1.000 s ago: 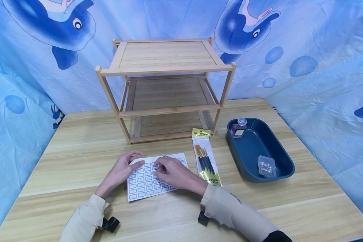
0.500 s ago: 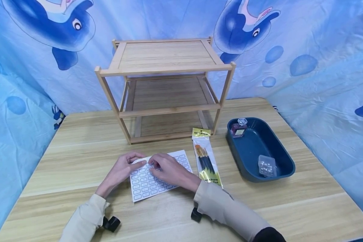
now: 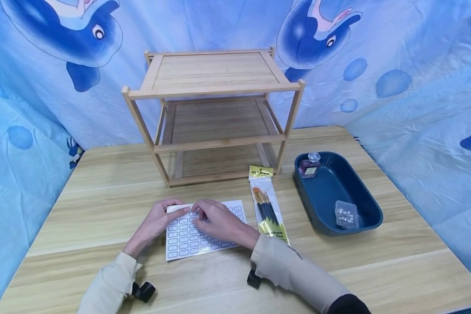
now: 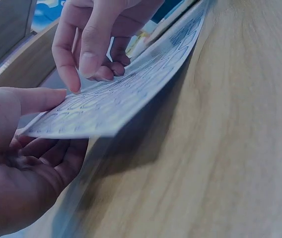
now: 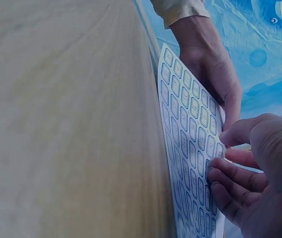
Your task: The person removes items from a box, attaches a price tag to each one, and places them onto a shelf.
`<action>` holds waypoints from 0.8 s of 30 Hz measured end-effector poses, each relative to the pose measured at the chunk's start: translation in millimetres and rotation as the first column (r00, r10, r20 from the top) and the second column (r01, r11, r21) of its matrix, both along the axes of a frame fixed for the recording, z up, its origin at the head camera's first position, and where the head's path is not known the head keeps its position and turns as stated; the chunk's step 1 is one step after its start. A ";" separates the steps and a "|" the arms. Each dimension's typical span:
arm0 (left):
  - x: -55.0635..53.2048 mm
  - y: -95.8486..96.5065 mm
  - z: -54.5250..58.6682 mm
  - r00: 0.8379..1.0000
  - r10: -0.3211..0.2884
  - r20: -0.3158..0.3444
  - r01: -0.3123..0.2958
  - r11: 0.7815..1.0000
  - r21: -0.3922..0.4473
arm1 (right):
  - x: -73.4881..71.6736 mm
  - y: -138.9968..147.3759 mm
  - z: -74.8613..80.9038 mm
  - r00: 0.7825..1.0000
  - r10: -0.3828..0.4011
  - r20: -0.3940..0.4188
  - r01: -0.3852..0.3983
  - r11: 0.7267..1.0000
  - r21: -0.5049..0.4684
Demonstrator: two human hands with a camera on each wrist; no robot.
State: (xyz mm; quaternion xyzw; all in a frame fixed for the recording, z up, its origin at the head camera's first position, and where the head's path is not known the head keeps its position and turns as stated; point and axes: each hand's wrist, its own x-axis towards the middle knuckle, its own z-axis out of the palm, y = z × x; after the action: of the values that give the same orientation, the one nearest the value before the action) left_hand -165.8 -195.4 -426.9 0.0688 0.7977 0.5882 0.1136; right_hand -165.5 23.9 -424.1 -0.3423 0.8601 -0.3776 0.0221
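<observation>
A white sheet of labels (image 3: 186, 237), printed with rows of small blue-framed boxes, lies slanted over the table in the head view. My left hand (image 3: 161, 220) pinches its far left corner, thumb on top and fingers underneath; the left wrist view shows that end of the sheet (image 4: 99, 116) lifted off the wood. My right hand (image 3: 220, 220) is bent over the printed side, its fingertips (image 5: 224, 136) at the far edge beside the left thumb. Whether these fingertips pinch a label, I cannot tell.
A pack of artist brushes (image 3: 267, 209) lies just right of the sheet. Farther right stands a dark blue tub (image 3: 323, 192) with a perfume bottle (image 3: 309, 167) and a small clear box (image 3: 346, 215). Behind the hands rises a three-tier wooden shelf (image 3: 216, 89).
My right hand has moved left along the sheet to the corner beside my left thumb. The sheet shifted and tilted midway, then swung back. My left hand keeps its grip.
</observation>
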 end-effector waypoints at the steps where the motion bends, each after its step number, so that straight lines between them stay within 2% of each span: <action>1: 0.2 0.1 0.1 1.000 -0.003 0.004 0.003 1.000 0.005 | -0.1 -0.2 -0.2 1.000 -0.001 -0.003 0.001 1.000 -0.002; 6: 1.1 -0.2 0.3 1.000 -0.026 0.000 0.026 0.999 0.021 | -0.5 -2.0 -1.9 1.000 -0.016 -0.023 0.016 1.000 0.003; 11: 0.5 -1.2 -0.9 0.998 -0.055 -0.006 0.055 0.998 0.000 | -0.5 -3.6 -2.6 0.998 -0.033 -0.056 0.035 0.999 0.038; 17: -0.1 -1.5 -0.8 0.998 -0.069 0.012 0.069 0.997 -0.019 | 0.9 -3.7 -1.7 0.998 -0.029 -0.054 0.033 0.997 0.066; 24: -0.3 -2.3 -1.2 0.995 -0.104 -0.007 0.104 0.995 -0.001 | 1.9 -3.8 -2.0 0.999 -0.029 -0.034 0.031 0.997 0.064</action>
State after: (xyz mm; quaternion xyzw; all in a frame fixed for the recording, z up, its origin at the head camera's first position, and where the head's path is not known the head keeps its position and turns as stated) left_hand -166.1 -197.7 -428.1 0.1122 0.7936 0.5811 0.1413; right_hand -163.5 20.1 -426.0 -0.3345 0.8772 -0.3441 0.0133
